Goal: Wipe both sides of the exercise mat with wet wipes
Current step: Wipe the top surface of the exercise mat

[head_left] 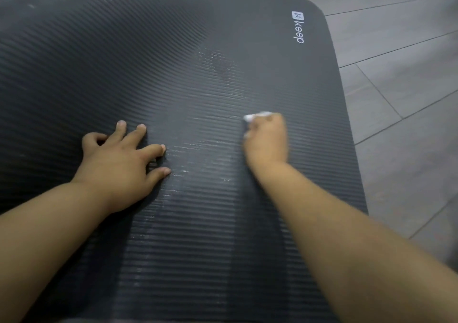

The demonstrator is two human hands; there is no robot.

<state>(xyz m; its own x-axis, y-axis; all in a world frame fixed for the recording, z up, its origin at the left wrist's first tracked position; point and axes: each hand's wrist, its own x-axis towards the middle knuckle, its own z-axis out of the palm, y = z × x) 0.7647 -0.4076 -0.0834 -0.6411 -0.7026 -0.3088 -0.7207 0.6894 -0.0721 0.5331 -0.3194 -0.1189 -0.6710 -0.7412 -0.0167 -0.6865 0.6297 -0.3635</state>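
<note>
Closest to me it's just my two forearms reaching out over the exercise mat (173, 87); it lies flat on the floor (401, 79), ribbed side up, and fills most of what I can see. My left hand (119, 164) is spread flat on the ribs, fingers splayed, holding nothing; I'd say it's there to pin the mat so it doesn't creep on that smooth floor (and probably to take some of my weight). A bit further out, over towards the right edge, my right hand (266, 140) is clenched round a bunched-up wet wipe (256, 116); only a white corner pokes out past the knuckles, pressed onto the mat. Scrunching it like that gives me a firmer pad to push into the grooves, I reckon; the hand looks blurred, so my guess is it's mid-stroke.

Between the two hands there are pale streaks (178, 171) across the ribs; can't tell if that's dirt or wet sheen. Further up there's a dull scuffed patch (215, 62), which I'd go for next; past that, the white logo (297, 26) sits by the far right corner; then just grey floor planks. Only this side is showing; the underside will need a flip.
</note>
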